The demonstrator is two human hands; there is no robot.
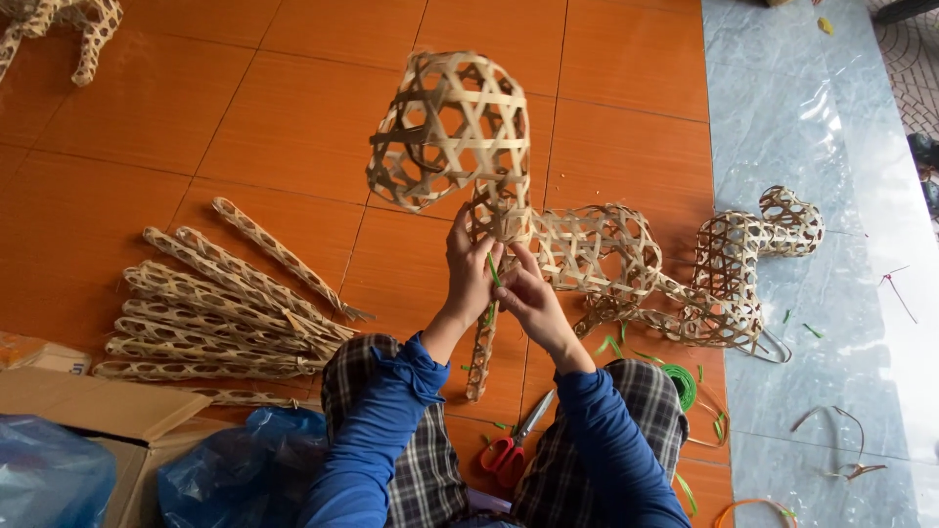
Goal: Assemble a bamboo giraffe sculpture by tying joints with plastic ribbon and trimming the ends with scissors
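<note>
I hold up a woven bamboo openwork body (pixel 452 132) with a narrow woven leg (pixel 480 352) hanging below it. My left hand (pixel 470 269) grips the joint where leg meets body. My right hand (pixel 526 293) pinches a thin green tie strip (pixel 493 271) at the same joint. Both sleeves are blue. Red-handled scissors (pixel 509 452) lie on the floor between my knees.
A pile of several woven bamboo legs (pixel 220 313) lies on the orange tiles to the left. Two finished woven pieces (pixel 724 274) lie to the right, with a green tie coil (pixel 680 381). A cardboard box (pixel 88 406) and blue plastic bags (pixel 235 469) sit at lower left.
</note>
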